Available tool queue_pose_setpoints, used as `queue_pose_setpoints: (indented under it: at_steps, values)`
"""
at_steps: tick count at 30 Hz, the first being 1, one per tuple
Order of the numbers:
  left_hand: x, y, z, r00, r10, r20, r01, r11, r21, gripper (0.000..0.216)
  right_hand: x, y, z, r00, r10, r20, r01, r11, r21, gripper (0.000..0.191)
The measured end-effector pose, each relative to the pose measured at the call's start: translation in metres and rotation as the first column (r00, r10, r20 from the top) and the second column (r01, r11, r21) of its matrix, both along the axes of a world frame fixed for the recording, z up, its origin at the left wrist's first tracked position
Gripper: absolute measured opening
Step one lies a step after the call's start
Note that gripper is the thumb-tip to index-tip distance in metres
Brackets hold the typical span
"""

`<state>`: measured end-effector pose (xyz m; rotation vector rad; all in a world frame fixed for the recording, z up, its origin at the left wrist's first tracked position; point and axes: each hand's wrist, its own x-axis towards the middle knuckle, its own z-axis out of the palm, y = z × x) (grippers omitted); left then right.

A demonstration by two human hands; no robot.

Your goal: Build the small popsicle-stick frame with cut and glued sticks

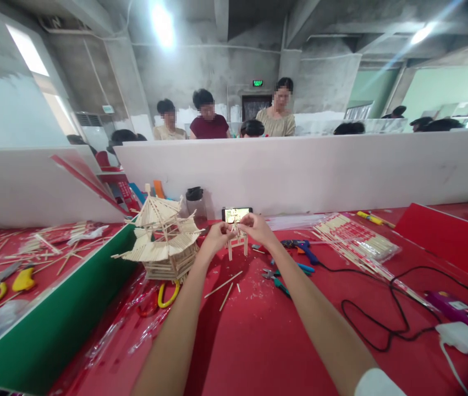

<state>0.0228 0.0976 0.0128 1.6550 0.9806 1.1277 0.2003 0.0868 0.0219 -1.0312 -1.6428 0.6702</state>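
Both arms reach forward over the red table to a small frame of wooden sticks (238, 242), which stands on thin legs. My left hand (217, 236) pinches at its upper left side. From the other side, my right hand (255, 228) has its fingers closed at the top of the same frame. Fine detail between the fingertips is too small to make out. Just behind the frame leans a phone (243, 212) with a lit screen. To the left stands a larger pagoda model of pale sticks (168, 242) with tiered roofs.
Loose stick pieces (226, 297) lie before the frame. Right are pliers (278, 283), a blue glue gun (306, 252) with a black cable, and packed sticks (357, 239). Scissors (168, 294) lie by the pagoda. A green divider (64, 308) borders the left; a white partition (299, 176) stands behind.
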Motion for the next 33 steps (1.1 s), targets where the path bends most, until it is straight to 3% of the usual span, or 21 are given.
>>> queue_pose_setpoints:
  at_steps: [8, 33]
  values:
    - [0.002, -0.002, 0.001, 1.0, 0.009, -0.006, -0.009, 1.0, -0.002, 0.045, 0.002, 0.009, -0.021, 0.984, 0.111, -0.136, -0.121, 0.99, -0.068, 0.032]
    - [0.0, -0.007, 0.007, 0.993, 0.041, -0.111, -0.032, 0.997, 0.073, 0.039, 0.002, 0.006, -0.018, 0.959, 0.174, -0.226, -0.204, 0.972, -0.116, 0.04]
